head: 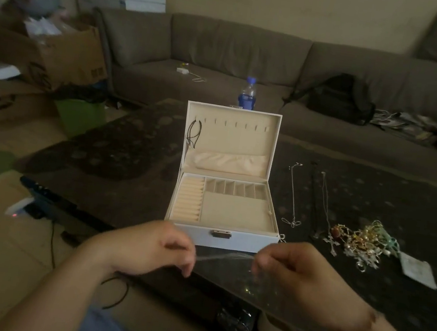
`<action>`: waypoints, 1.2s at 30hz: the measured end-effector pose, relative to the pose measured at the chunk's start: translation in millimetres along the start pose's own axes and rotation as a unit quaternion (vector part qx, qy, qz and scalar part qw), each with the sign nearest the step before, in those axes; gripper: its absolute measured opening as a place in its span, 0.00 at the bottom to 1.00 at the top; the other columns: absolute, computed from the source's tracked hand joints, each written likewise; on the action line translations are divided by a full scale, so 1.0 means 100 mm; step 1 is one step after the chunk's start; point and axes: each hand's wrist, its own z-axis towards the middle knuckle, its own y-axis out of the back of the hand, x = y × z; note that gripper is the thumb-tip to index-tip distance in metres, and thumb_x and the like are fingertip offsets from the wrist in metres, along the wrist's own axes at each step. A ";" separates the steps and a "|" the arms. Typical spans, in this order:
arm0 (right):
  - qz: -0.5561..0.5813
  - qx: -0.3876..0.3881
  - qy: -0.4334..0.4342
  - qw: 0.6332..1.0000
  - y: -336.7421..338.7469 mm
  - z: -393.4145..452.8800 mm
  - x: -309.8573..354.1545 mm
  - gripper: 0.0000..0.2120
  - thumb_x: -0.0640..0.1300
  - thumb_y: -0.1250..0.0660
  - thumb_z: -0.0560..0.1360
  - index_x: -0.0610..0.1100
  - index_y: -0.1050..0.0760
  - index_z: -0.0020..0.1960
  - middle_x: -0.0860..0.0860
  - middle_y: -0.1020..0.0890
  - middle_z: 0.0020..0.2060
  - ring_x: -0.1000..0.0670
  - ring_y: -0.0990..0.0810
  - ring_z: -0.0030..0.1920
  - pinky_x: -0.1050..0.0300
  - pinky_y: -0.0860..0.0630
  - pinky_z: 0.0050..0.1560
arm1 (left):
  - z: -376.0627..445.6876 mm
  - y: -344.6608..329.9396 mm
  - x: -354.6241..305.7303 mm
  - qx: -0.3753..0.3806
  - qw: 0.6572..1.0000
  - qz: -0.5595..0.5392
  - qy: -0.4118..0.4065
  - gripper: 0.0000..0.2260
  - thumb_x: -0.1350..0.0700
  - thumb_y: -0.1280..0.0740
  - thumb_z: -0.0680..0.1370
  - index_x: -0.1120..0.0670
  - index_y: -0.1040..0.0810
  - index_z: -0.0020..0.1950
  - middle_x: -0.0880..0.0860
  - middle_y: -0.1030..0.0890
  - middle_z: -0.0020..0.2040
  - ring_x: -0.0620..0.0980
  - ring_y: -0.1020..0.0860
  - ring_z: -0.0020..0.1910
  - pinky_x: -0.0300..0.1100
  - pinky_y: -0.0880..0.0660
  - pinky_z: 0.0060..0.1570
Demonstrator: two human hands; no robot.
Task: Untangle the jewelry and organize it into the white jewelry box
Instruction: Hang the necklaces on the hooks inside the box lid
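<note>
Jewelry [360, 243] lies in a tangled heap of gold, pearl and green pieces on the dark patterned tabletop [135, 154], to the right of the white jewelry box [226, 194]. Between heap and box, thin chains [295, 197] are laid out straight, one ending in a cross pendant [331, 242]. The box stands open, its lid upright with a row of hooks; a dark cord necklace [193, 134] hangs from the leftmost hooks. Its cream tray has ring rolls at left, small slots along the back and a flat pad. Behind the box stands a water bottle [247, 92], and beyond it a brown sofa [226, 52] carrying a black backpack [341, 98]. Just in front of the box, the left hand [151, 248] and right hand [300, 276] have curled fingers pinching a fine, blurred strand [223, 256] stretched between them.
</note>
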 end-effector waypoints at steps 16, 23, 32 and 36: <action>-0.326 -0.025 0.049 0.944 1.20 1.04 0.92 0.08 0.52 0.35 0.76 0.56 0.20 0.40 0.67 0.20 0.32 0.65 0.22 0.36 0.73 0.29 0.37 | 0.67 0.26 -0.40 -0.151 0.953 -0.223 -0.137 0.14 0.61 0.42 0.84 0.50 0.19 0.47 0.46 0.21 0.38 0.47 0.19 0.47 0.48 0.24 0.58; -0.330 -0.146 0.084 0.929 1.19 1.84 0.68 0.10 0.52 0.36 0.78 0.52 0.19 0.43 0.53 0.19 0.35 0.55 0.22 0.35 0.70 0.29 0.33 | 1.33 1.07 -0.09 -0.246 0.967 -0.010 -0.073 0.09 0.57 0.33 0.80 0.46 0.15 0.47 0.41 0.20 0.48 0.38 0.22 0.50 0.41 0.26 0.58; -0.325 -0.238 0.145 0.904 1.08 2.67 0.58 0.14 0.51 0.37 0.80 0.46 0.19 0.41 0.49 0.22 0.29 0.51 0.23 0.30 0.50 0.20 0.39 | 1.84 1.60 0.08 -0.359 0.930 0.079 0.002 0.06 0.58 0.31 0.79 0.50 0.14 0.51 0.44 0.15 0.47 0.40 0.20 0.49 0.35 0.27 0.57; -0.345 -0.238 0.180 0.890 1.00 2.75 0.53 0.12 0.52 0.38 0.80 0.50 0.23 0.40 0.52 0.24 0.29 0.53 0.24 0.31 0.45 0.20 0.41 | 1.93 1.52 0.12 -0.359 0.918 0.166 0.014 0.08 0.58 0.32 0.80 0.54 0.15 0.55 0.50 0.16 0.52 0.46 0.20 0.51 0.35 0.28 0.53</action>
